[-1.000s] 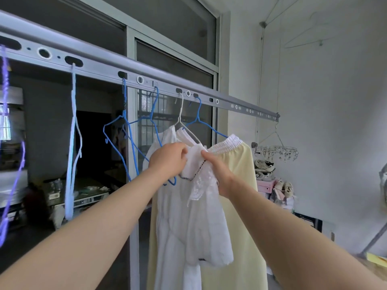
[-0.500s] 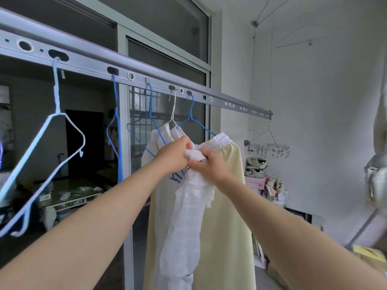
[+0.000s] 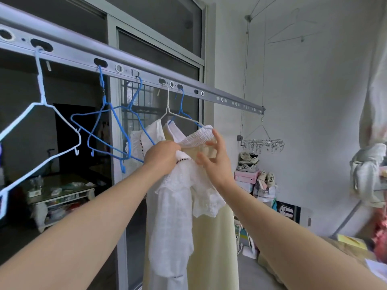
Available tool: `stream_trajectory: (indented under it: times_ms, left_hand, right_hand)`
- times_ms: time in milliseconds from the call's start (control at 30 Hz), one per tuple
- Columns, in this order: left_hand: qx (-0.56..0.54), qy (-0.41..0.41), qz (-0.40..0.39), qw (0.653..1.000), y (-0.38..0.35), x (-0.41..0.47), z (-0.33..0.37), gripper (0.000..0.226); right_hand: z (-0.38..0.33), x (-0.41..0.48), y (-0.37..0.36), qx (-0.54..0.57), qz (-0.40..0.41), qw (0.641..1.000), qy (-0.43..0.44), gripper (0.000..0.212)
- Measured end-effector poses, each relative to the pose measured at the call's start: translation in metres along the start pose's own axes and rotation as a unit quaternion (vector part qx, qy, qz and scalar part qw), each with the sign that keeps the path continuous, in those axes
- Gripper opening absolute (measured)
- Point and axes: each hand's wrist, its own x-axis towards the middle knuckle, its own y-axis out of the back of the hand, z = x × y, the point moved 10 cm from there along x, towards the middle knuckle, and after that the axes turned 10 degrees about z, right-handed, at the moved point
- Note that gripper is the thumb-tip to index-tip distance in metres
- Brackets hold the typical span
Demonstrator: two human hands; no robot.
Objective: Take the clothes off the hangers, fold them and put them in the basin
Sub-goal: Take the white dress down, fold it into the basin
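Note:
A white lace blouse hangs from a white wire hanger on the grey drying rail. My left hand is shut on the blouse's bunched collar and shoulder. Behind it a pale yellow skirt with a white elastic waistband hangs from a blue hanger. My right hand is spread open just in front of the waistband, its fingertips at the band's right end. No basin is in view.
Bare hangers hang on the rail to the left: a white one and two blue ones. A round clip rack hangs by the wall over shoes and boxes. A tied curtain is at right.
My right hand has let go of the blouse and opened toward the skirt's waistband. My left hand has kept its hold on the blouse. The view has shifted slightly right.

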Motion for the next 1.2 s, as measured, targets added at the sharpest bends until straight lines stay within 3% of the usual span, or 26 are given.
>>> stream_trajectory:
  times_ms: [133, 267, 333, 433, 567, 833, 933, 1033, 1200]
  left_hand:
    - [0.045, 0.024, 0.006, 0.999, 0.000, -0.003, -0.009, 0.030]
    - [0.084, 0.012, -0.010, 0.996, -0.003, -0.013, -0.013, 0.026]
    - [0.109, 0.008, -0.023, 0.994, -0.004, -0.022, -0.018, 0.022]
    - [0.143, 0.002, -0.021, 0.989, 0.002, -0.031, -0.028, 0.025]
    - [0.148, -0.004, -0.062, 0.987, 0.005, -0.041, -0.035, 0.026]
    - [0.193, -0.083, 0.029, 0.977, 0.055, -0.055, -0.040, 0.022]
    - [0.188, -0.070, 0.023, 0.979, 0.067, -0.057, -0.045, 0.018]
    - [0.172, -0.050, 0.024, 0.984, 0.076, -0.057, -0.047, 0.017]
    - [0.138, -0.048, 0.037, 0.989, 0.085, -0.050, -0.055, 0.029]
  right_hand:
    - [0.002, -0.013, -0.013, 0.024, -0.028, 0.999, -0.026, 0.089]
    - [0.006, -0.025, -0.025, 0.045, -0.038, 0.997, -0.042, 0.086]
    - [0.019, -0.027, -0.031, 0.038, -0.043, 0.996, -0.074, 0.076]
    - [0.043, -0.043, -0.051, -0.009, -0.123, 0.981, -0.147, 0.036]
    - [0.057, -0.070, -0.071, 0.012, -0.178, 0.966, -0.186, 0.035]
    - [0.050, -0.057, -0.088, 0.102, -0.099, 0.950, -0.280, 0.057]
    - [0.035, -0.037, -0.102, 0.145, -0.085, 0.944, -0.283, 0.044]
    - [0.034, -0.035, -0.114, 0.218, -0.063, 0.907, -0.354, 0.034]
    - [0.044, -0.043, -0.146, 0.273, -0.054, 0.848, -0.451, 0.062]
